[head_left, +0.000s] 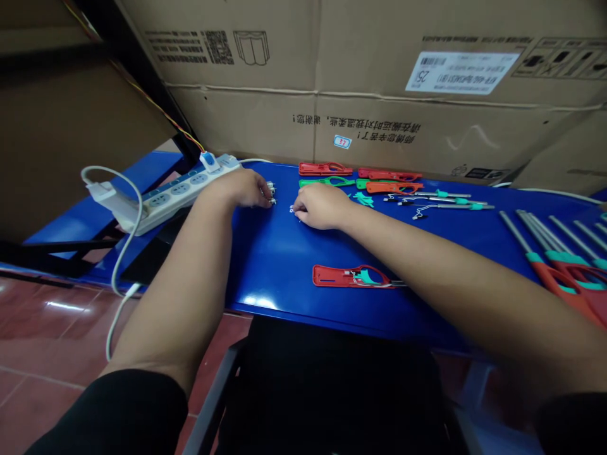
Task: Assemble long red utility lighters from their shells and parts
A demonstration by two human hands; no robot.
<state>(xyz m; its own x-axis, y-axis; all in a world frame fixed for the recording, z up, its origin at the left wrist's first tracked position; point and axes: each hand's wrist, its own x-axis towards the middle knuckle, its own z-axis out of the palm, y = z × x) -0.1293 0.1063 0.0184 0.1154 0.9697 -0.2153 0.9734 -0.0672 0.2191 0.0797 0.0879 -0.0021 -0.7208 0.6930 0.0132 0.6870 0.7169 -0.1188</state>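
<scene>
My left hand (247,188) is at the back left of the blue table, fingers curled down against a cluster of small metallic parts (272,188). What its fingertips grip, if anything, is hidden. Just across from it, my right hand (322,206) has thumb and finger pinched together low over the tabletop, beside tiny white pieces (291,208). Whatever sits in that pinch is too small to name. Nearer me, below my right forearm, lies a red lighter casing half (327,275) with a teal trigger (366,275), a white wire and a metal rod fitted in it.
Along the back lie red casing halves (325,169), green ones (327,181), teal triggers (364,199) and metal rods with wires (448,205). Several lighters (554,272) are at the right. A white power strip (175,193) with cables stands left; cardboard (265,126) rises behind.
</scene>
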